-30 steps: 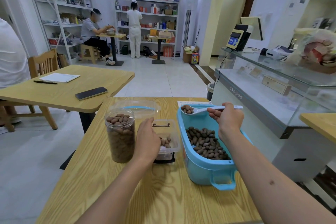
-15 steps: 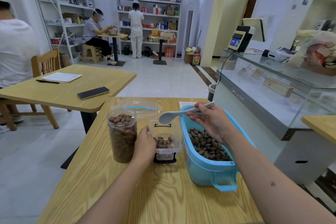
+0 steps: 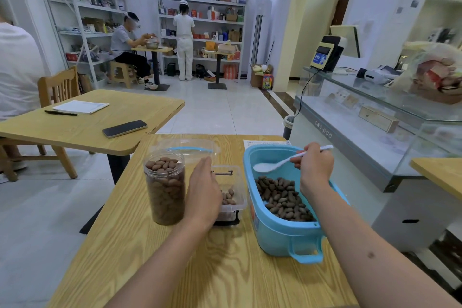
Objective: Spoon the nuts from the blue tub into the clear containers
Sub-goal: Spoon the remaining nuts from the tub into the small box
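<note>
A white spoon point(image 3: 282, 163) is pinched by the right hand point(image 3: 315, 168); its empty bowl points toward eight o'clock over the blue tub point(image 3: 280, 230).

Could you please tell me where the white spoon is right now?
In the head view, the white spoon is in the right hand, its empty bowl hovering over the blue tub, above the nuts.

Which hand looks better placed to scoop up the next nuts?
The right hand: it already grips the white spoon, empty, above the nuts in the blue tub. The left hand rests against the small clear container, steadying it.
</note>
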